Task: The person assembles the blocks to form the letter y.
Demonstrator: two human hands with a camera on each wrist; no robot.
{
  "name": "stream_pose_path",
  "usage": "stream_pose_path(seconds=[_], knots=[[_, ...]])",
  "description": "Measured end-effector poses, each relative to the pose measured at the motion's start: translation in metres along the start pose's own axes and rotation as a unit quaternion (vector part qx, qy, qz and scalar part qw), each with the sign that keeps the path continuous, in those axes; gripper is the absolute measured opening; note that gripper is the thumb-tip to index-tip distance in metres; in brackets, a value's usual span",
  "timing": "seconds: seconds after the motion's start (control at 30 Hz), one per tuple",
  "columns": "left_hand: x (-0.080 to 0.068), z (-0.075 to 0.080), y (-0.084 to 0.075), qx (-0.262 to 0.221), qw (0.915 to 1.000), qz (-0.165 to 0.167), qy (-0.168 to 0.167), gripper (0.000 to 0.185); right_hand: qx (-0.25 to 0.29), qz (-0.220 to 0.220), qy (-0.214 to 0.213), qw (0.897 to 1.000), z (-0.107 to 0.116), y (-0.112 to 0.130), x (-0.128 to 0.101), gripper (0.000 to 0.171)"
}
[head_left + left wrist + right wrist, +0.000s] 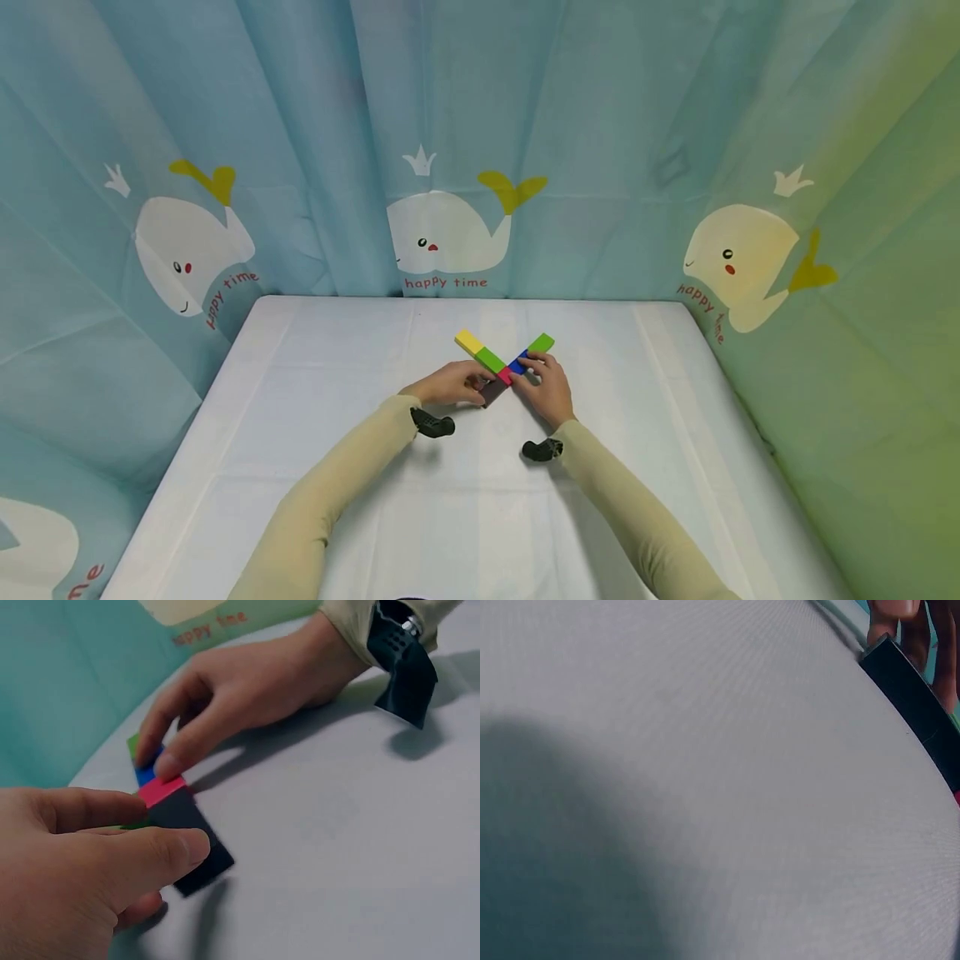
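I see white table (300, 467) ringed by whale-print curtain (225, 125). Flat coloured blocks form X at table centre, just ahead of both hands. Yellow-and-green arm (480, 350) runs far-left to near-right; green-and-blue arm (531, 352) runs far-right to near-left, ending in dark block (187, 840). Left hand (447, 384) nearer it, pinching dark block between thumb and fingers. Right hand (550, 387) fingers extended, tips pressing blue block (146, 774) beside red block (161, 790).

Yellow, green, blue, red, blk blocks (504, 367)
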State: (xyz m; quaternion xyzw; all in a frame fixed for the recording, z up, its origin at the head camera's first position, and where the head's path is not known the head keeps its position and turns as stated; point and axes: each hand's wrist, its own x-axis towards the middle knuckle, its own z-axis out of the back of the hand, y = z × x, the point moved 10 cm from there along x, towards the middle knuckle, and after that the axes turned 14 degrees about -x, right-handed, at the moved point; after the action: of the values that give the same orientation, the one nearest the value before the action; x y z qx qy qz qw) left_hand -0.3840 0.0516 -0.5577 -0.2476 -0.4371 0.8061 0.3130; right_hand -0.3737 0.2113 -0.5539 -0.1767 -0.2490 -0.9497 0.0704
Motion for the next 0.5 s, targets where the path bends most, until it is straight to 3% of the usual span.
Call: stream_pose_path(seconds=[0.27, 0.5], knots=[[-0.043, 0.039, 0.016, -0.006, 0.9992, -0.01, -0.037, 0.043, 0.008, -0.002, 0.001, 1.0, 0.0, 0.0, 0.0, 0.041], [-0.086, 0.067, 0.04, 0.002, 0.9984, 0.016, -0.055, 0.038, 0.004, -0.006, 0.007, 1.0, -0.002, 0.0, 0.001, 0.043]])
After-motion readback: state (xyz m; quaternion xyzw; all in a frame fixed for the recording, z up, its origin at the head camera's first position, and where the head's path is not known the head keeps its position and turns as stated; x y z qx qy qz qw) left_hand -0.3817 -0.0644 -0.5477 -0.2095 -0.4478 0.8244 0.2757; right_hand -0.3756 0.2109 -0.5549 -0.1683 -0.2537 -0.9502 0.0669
